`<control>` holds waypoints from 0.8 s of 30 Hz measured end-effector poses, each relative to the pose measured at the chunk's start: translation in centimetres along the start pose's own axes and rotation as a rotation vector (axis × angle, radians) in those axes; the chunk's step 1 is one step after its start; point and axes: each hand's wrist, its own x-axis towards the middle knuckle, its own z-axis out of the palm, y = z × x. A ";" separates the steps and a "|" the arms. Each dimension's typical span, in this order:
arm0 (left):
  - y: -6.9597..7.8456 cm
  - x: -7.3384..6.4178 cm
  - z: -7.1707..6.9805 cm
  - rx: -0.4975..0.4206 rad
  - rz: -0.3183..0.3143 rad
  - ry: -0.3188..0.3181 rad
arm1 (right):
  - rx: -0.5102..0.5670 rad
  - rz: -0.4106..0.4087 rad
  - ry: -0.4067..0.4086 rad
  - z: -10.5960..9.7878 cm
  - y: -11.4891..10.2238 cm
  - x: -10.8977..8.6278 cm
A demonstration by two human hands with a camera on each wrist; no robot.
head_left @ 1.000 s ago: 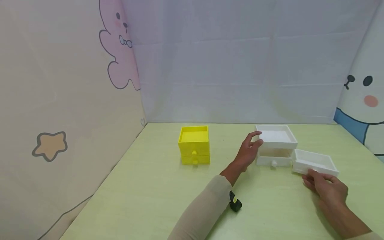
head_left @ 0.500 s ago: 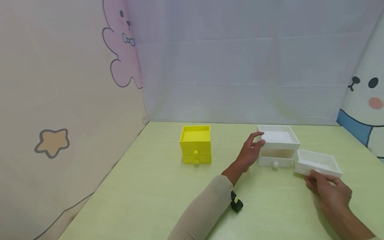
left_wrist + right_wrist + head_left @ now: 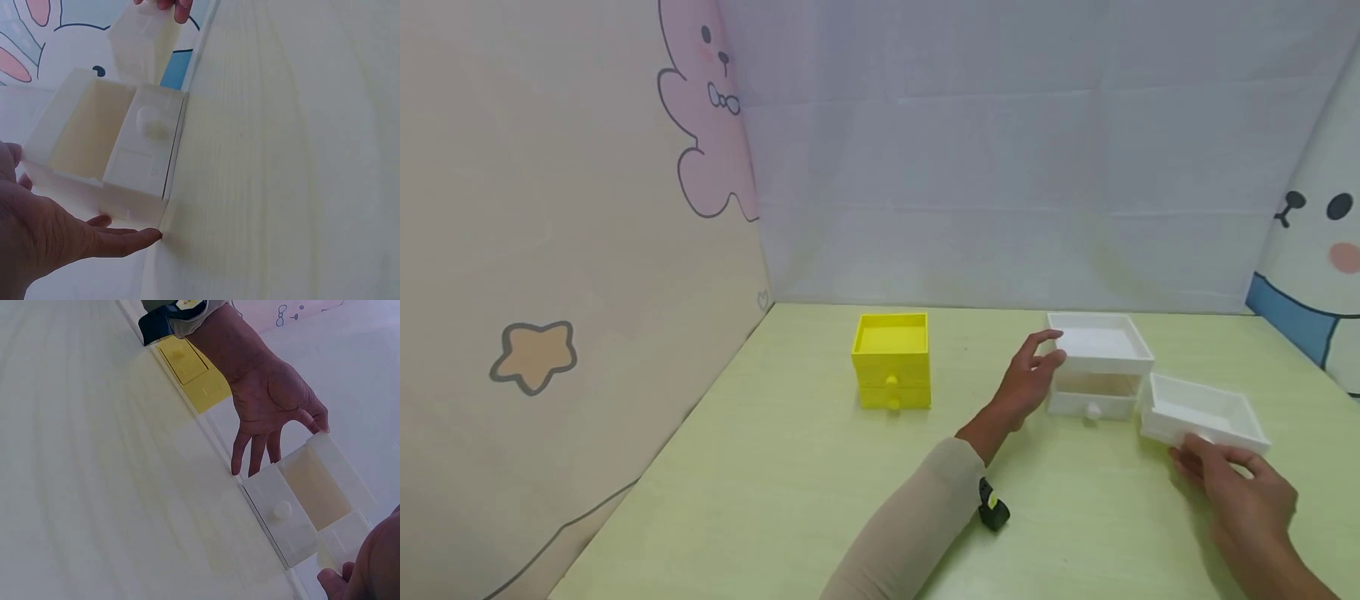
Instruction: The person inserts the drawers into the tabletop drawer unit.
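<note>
A small white drawer cabinet (image 3: 1108,365) with a tray-like top stands right of centre in the head view. Its upper slot is vacant; the lower drawer (image 3: 1075,406), with a round knob, sits in place. My left hand (image 3: 1024,383) rests against the cabinet's left side, thumb at the top front corner and fingers fairly straight along the wall (image 3: 115,203). To the cabinet's right, my right hand (image 3: 1251,496) pinches the front of a separate white drawer (image 3: 1165,423), angled outward with nothing visible inside. Its knob is hidden by the fingers.
A yellow drawer cabinet (image 3: 891,367) with two knobs stands on the pale green table (image 3: 760,483), left of the white one. A pale cloth (image 3: 985,200) hangs behind, with printed cartoon panels at both sides. A black strap device (image 3: 994,510) is on the left sleeve.
The right hand has moved slightly right and toward me, carrying the white drawer, which has turned a little. The left hand stays on the cabinet. The head view has shifted slightly.
</note>
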 end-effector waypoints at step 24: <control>-0.1 0.0 0.0 -0.003 -0.007 -0.002 | 0.160 -0.077 -0.045 -0.6 0.9 -2.8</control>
